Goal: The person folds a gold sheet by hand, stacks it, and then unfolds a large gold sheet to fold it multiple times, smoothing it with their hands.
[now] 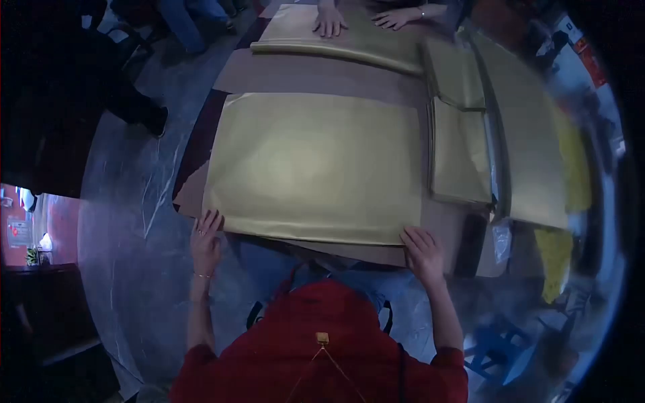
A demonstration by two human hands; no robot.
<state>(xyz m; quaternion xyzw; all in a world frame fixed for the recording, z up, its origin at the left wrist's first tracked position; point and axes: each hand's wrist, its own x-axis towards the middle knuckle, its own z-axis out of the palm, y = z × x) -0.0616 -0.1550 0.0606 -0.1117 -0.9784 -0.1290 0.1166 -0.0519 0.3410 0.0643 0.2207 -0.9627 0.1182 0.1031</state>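
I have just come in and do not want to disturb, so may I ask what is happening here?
The person's left hand and right hand are at the near corners of a broad gold sheet. Across the brown work surface, a co-worker's hands rest on another gold sheet. More gold pieces lie to the right.

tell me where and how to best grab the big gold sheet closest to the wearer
Probably by the two near corners of the gold sheet, from the wearer's side, one hand at each: it lies flat and wide, and its creased near edge faces the wearer.
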